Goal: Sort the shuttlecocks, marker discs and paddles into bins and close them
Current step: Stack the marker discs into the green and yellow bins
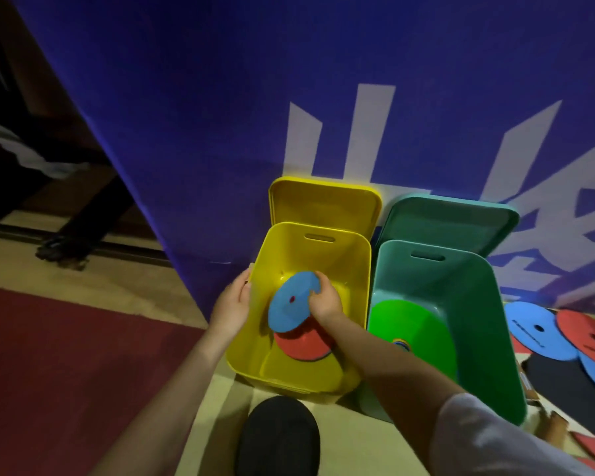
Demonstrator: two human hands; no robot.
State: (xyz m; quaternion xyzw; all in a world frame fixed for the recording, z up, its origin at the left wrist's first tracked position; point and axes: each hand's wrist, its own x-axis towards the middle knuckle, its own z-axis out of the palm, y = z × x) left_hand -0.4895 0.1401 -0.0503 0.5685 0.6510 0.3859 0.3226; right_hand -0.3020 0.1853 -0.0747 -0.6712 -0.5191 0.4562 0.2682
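Two bins stand open side by side against the blue banner, and the yellow bin [310, 304] serves as the landmark for the rest. Inside it, the right hand [325, 304] pinches a blue marker disc [291, 302] by its far edge, fingers curled over the rim, the disc tilted above a red disc [301, 343] that lies on the bin's floor. The left hand [231, 305] grips the bin's left wall, fingers curled over the rim, steadying it. Right of the yellow bin stands the green bin [468, 304] with a bright green disc [413, 331] inside; further right, more blue and red discs [543, 333] and what look like paddles lie on the floor. Both lids lean against the banner behind the bins; the yellow lid [323, 201] rises behind the yellow bin. To do this step well, I judge the disc should be levelled and lowered flat onto the red one before the fingers let go, so the stack stays low and the lid can shut later. Keeping the left hand braced should stop the light bin sliding.
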